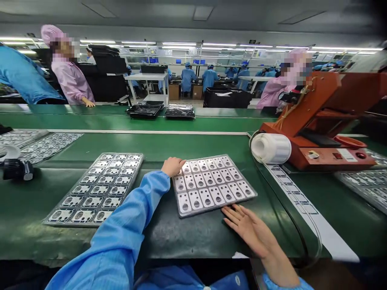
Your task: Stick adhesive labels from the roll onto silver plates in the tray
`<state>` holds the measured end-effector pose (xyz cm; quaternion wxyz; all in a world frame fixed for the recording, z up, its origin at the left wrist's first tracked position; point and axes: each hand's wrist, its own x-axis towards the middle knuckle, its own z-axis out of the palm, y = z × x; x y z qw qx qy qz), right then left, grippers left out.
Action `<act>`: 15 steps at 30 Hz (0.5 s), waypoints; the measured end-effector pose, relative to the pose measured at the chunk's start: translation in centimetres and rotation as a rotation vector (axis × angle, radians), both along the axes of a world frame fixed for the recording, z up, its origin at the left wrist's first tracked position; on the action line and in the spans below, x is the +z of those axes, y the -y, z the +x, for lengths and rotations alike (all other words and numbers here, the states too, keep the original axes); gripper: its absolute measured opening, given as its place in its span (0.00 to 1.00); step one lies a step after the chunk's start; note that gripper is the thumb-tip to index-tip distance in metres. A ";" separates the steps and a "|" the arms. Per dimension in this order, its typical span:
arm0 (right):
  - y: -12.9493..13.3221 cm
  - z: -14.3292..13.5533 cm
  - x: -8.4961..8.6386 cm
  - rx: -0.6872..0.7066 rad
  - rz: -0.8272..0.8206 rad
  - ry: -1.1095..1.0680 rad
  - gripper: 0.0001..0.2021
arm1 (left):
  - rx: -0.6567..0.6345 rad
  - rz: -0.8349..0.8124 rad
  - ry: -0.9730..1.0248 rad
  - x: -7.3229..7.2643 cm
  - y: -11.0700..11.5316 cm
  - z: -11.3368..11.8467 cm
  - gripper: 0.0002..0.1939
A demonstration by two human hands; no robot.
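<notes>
A clear plastic tray holding rows of white flat parts with dark round openings lies turned slightly on the green bench in front of me. At its far left corner, my left hand grips the edge, fingers bent over the corner. My right hand is open beside the near edge, palm turned partly up, fingertips at or just under the rim; nothing shows in it. To the left rests another tray of similar silver-and-black parts, under my left forearm's outer side.
A white label roll trails a strip toward the bench's front right. Behind it stands an orange machine, with a black cable looping down. More trays lie far left. Black packs sit beyond; co-workers stand across the line.
</notes>
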<state>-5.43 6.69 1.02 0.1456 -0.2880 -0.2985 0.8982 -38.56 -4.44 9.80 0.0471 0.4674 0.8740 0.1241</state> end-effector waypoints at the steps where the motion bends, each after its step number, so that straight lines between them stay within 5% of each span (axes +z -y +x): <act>1: -1.7 0.2 0.4 -0.002 0.028 0.042 0.10 | 0.016 -0.028 -0.012 0.1 1.5 0.9 0.24; 5: -8.1 -1.2 2.9 0.029 0.336 0.293 0.10 | -0.029 -0.120 -0.032 0.1 7.3 6.6 0.23; 8: -11.3 -4.0 5.1 0.041 0.752 0.447 0.21 | -0.357 -0.179 -0.086 -0.7 9.4 12.2 0.25; 12: -12.0 -6.7 7.1 -0.019 0.959 0.440 0.29 | -0.946 -0.039 0.016 -1.9 8.2 17.0 0.26; 15: -10.4 -5.8 7.2 -0.043 1.073 0.403 0.31 | -1.121 0.107 -0.020 -2.5 5.7 17.2 0.28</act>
